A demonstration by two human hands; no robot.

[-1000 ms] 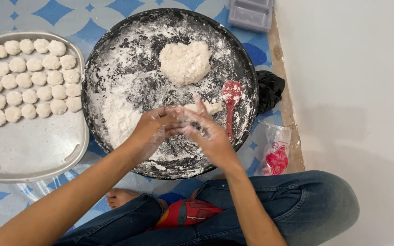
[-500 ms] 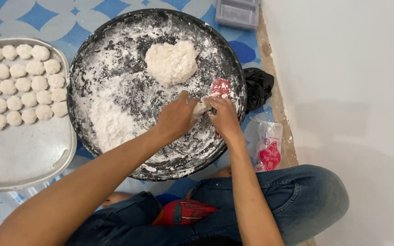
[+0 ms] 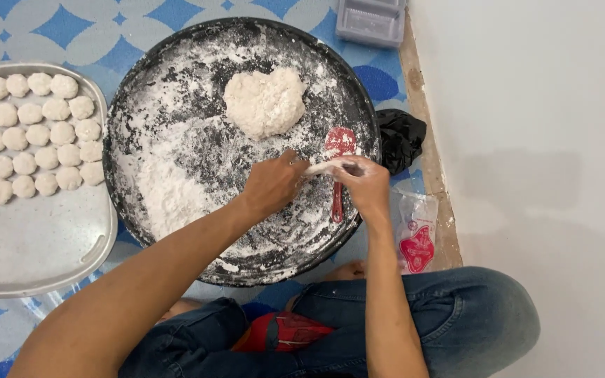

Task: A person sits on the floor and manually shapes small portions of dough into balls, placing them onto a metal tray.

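Observation:
A big round black pan (image 3: 141, 91) dusted with white flour lies on the floor before me. A heart-shaped lump of white dough (image 3: 265, 101) rests in its far half. My left hand (image 3: 273, 183) and my right hand (image 3: 365, 183) meet over the pan's right side, both pinching a small stretched piece of dough (image 3: 322, 168) between them. A red spoon (image 3: 339, 157) lies in the flour just under my right hand.
A grey tray (image 3: 43, 245) at the left holds several rows of small dough balls (image 3: 33, 133). A black bag (image 3: 400, 136) and a clear packet with red print (image 3: 416, 234) lie right of the pan, a grey box (image 3: 371, 21) beyond. My knees are below.
Both hands moved right and slightly away from me, from the pan's near middle to beside the red spoon. The small dough piece is now pulled out between them.

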